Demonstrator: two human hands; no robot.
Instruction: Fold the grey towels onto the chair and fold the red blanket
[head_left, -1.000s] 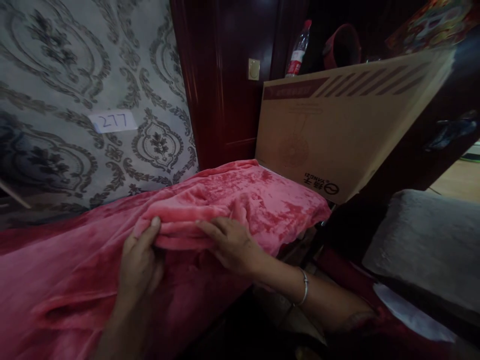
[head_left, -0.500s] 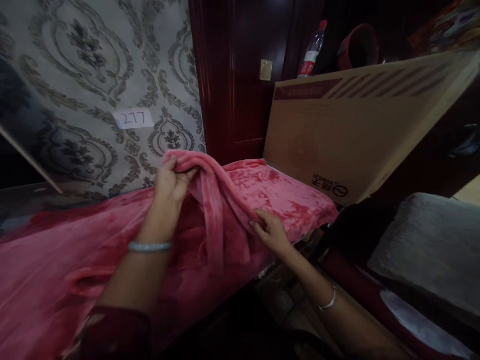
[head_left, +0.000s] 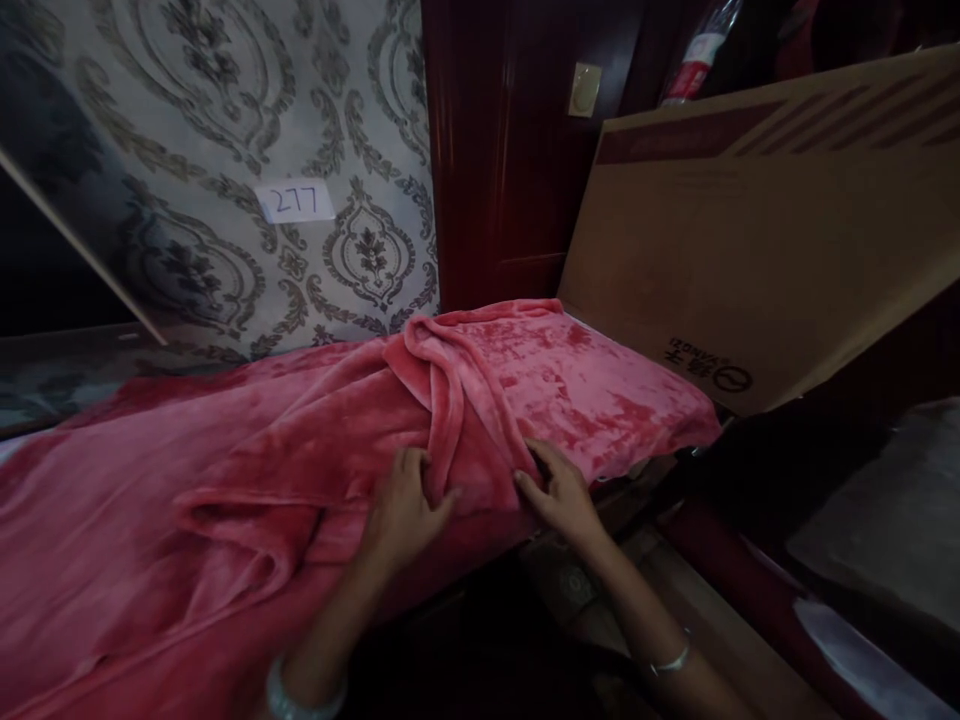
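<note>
A pink blanket [head_left: 225,500] is lying spread over a low surface, its long axis running from the lower left up toward the right, where its far end is stopping just short of a big cardboard box [head_left: 757,230]. The box is leaning tilted, its printed face turned toward the blanket. Behind the blanket, patterned wallpaper [head_left: 225,120] is showing a small white label [head_left: 295,201] reading 277, and a dark red wooden panel [head_left: 495,150] is standing between the wallpaper and the box. A folded ridge of the blanket [head_left: 457,400] is running across the spread, from the wall side down toward the near edge, draped over the flatter part. The left hand [head_left: 405,505] is pinching the lower end of that ridge, fingers curled closed on the fabric. The right hand [head_left: 562,490] is resting just beside it, fingers loosely spread and pressing flat on the blanket's near edge, gripping nothing that I can see. A bracelet [head_left: 670,661] is sitting on the right wrist.
</note>
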